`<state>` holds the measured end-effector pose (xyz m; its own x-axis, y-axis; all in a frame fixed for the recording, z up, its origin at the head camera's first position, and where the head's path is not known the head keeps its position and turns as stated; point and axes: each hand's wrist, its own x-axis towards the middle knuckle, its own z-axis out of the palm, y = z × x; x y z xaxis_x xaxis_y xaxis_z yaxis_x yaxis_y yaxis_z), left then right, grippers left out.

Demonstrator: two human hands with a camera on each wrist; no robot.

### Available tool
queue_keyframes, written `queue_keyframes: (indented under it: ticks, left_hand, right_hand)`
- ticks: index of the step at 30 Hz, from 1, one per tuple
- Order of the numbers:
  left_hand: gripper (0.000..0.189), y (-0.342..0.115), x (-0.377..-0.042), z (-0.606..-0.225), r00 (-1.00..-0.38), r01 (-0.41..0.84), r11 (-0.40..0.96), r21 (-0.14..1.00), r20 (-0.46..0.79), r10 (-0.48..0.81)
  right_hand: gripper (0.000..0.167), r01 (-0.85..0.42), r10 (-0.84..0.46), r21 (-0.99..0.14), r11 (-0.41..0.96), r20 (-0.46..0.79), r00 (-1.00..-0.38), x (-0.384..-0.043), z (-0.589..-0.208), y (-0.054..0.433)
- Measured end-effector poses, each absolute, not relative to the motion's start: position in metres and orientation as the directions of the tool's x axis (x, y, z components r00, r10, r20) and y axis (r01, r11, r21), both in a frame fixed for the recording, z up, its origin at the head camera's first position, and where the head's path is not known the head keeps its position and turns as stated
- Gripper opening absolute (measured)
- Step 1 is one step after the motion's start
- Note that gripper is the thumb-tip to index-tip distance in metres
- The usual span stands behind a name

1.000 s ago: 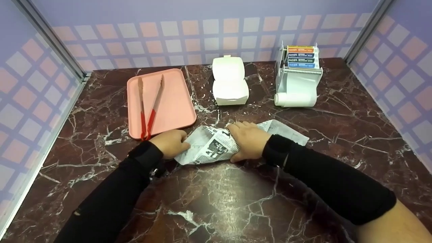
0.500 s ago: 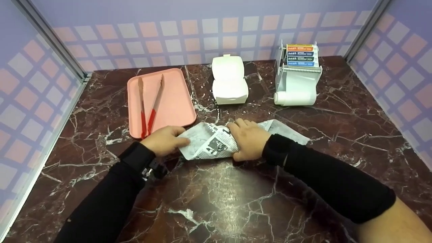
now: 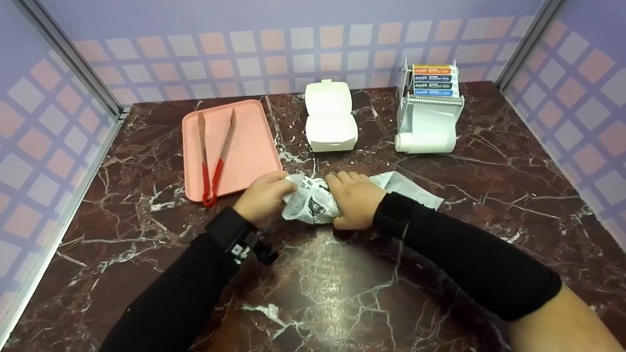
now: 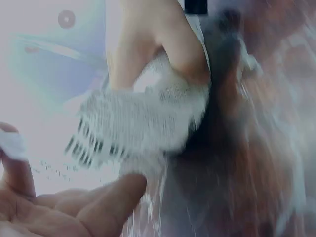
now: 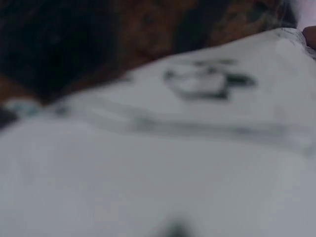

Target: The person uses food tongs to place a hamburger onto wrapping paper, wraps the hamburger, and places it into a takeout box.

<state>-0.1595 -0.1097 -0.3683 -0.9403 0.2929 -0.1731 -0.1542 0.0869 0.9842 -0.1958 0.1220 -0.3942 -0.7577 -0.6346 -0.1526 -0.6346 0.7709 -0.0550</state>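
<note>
Newsprint-patterned wrapping paper lies folded into a bundle on the dark marbled table; whatever is inside is hidden. My right hand grips the middle of the bundle from above, fingers over the far side and thumb on the near side. At its left end, my left hand pinches the loose paper between thumb and fingers. The paper's right end stays spread flat beyond the right hand. In the left wrist view the printed paper hangs blurred under the right hand. Pale paper fills most of the right wrist view.
Red-handled tongs lie spread on a pink tray at the back left. A white clamshell box stands with its lid up at the back middle. To its right is a rack with a label roll and several coloured boxes.
My left hand has moved right and slightly away from me, bringing the paper's left end inward, so it bunches up. The right hand keeps its place on the bundle.
</note>
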Motion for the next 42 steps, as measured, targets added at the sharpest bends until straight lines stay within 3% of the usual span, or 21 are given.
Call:
queue_keyframes:
  ticks: [4,10,15,19,23,30,34,37,40,42]
  left_hand:
    - [0.026,-0.092,-0.157,-0.366,-0.937,-0.180,-0.050,0.982,-0.155,0.314]
    - [0.020,-0.075,-0.152,-0.370,-0.960,-0.223,-0.299,0.928,-0.155,0.233]
    - [0.066,-0.073,-0.153,-0.379,-0.954,-0.283,-0.430,0.857,-0.205,0.219]
    - [0.082,-0.068,-0.156,-0.385,-0.938,-0.334,-0.465,0.820,-0.238,0.253]
    - [0.077,-0.062,-0.154,-0.385,-0.927,-0.347,-0.366,0.863,-0.258,0.272]
    - [0.070,-0.059,-0.151,-0.389,-0.943,-0.261,-0.123,0.957,-0.226,0.245]
    - [0.078,-0.054,-0.150,-0.388,-0.939,-0.194,0.151,0.969,-0.228,0.258]
    - [0.076,-0.049,-0.150,-0.390,-0.939,-0.086,0.324,0.942,-0.185,0.289]
    - [0.069,-0.046,-0.150,-0.392,-0.931,-0.009,0.347,0.938,-0.135,0.339]
    - [0.068,-0.044,-0.150,-0.392,-0.923,0.011,0.372,0.928,-0.134,0.360]
  right_hand:
    - [0.107,-0.634,-0.633,-0.053,0.772,-0.155,-0.758,-0.196,-0.395,0.121]
    - [0.108,-0.628,-0.628,-0.053,0.776,-0.154,-0.763,-0.196,-0.395,0.121]
    - [0.110,-0.623,-0.624,-0.063,0.780,-0.163,-0.764,-0.196,-0.395,0.120]
    - [0.108,-0.624,-0.628,-0.082,0.777,-0.163,-0.761,-0.196,-0.394,0.120]
    - [0.107,-0.632,-0.642,-0.116,0.766,-0.172,-0.747,-0.195,-0.391,0.120]
    - [0.104,-0.623,-0.663,-0.238,0.745,-0.155,-0.733,-0.198,-0.391,0.126]
    - [0.097,-0.619,-0.679,-0.294,0.729,-0.188,-0.710,-0.202,-0.390,0.130]
    - [0.099,-0.582,-0.706,-0.446,0.680,-0.185,-0.684,-0.208,-0.389,0.137]
    - [0.102,-0.545,-0.720,-0.542,0.639,-0.174,-0.672,-0.212,-0.389,0.145]
    - [0.094,-0.567,-0.734,-0.543,0.619,-0.145,-0.663,-0.212,-0.390,0.147]
